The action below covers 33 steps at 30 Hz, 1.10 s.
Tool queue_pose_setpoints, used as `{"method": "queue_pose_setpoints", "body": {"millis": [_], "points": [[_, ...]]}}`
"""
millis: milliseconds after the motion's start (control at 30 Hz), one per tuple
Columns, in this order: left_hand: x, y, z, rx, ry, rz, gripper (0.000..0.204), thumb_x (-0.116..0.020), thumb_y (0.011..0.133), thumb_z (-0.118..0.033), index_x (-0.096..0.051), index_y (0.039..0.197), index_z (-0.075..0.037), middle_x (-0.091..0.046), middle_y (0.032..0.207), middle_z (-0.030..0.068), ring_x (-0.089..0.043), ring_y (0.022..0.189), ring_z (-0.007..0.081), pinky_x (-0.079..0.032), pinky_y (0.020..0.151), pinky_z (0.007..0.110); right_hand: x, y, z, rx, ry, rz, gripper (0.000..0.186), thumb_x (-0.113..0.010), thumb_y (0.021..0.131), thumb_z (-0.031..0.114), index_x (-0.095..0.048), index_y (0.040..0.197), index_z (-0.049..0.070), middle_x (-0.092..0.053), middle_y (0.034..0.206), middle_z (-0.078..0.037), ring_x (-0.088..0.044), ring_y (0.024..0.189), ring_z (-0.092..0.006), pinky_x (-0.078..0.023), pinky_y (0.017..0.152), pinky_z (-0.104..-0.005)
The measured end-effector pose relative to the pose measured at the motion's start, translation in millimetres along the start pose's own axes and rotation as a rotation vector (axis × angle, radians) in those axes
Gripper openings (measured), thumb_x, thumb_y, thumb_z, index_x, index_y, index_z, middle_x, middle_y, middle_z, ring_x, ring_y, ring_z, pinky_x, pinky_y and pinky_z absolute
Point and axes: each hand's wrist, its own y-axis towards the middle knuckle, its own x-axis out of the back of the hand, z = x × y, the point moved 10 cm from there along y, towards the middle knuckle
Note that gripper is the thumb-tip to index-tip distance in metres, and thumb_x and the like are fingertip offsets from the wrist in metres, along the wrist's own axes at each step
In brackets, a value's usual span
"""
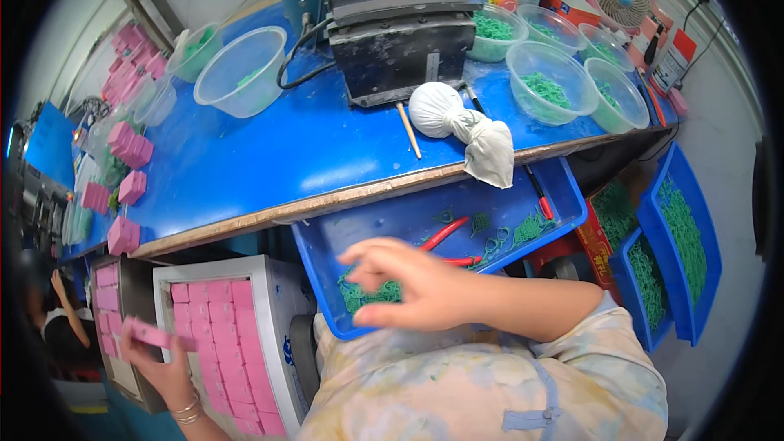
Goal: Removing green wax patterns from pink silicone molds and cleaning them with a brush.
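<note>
Two-handed work at a blue surface [245,159], clock directions taken from the centre of view. At 8 o'clock, my left hand [167,374] pinches a pink block [153,334] between thumb and fingers, near a white box [276,335] in which further pink blocks [220,335] stand in rows. Towards 6 o'clock, my right hand [408,284] is loosely spread, thumb apart from the partly bent fingers, over a blue tray [343,233]; I cannot tell whether it touches the green pieces [347,298] there. Red-handled tools [447,231] also lie in the tray. On the surface, a dark metal machine [400,57] stands at 12 o'clock, clear bowls [547,114] at 2, and a tied white cloth bundle [434,109] between 1 and 2, its loose end overhanging the front edge.
</note>
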Motion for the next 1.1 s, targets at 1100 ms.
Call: {"method": "queue_pose_setpoints", "body": {"millis": [1100], "points": [[-175,-4,-277,-0.521,-0.797,0.573,0.106,-0.088,0.042,-0.019,-0.028,0.128,0.0,-0.04,0.125,0.0148,-0.044,0.113,0.0244,-0.036,0.095,0.037,30,38,3,0.128,0.426,-0.268,0.055,-0.046,0.092,0.027,-0.025,0.138,0.007,-0.041,0.117,-0.013,-0.041,0.106,-0.0181,-0.035,0.092,-0.0305]]}}
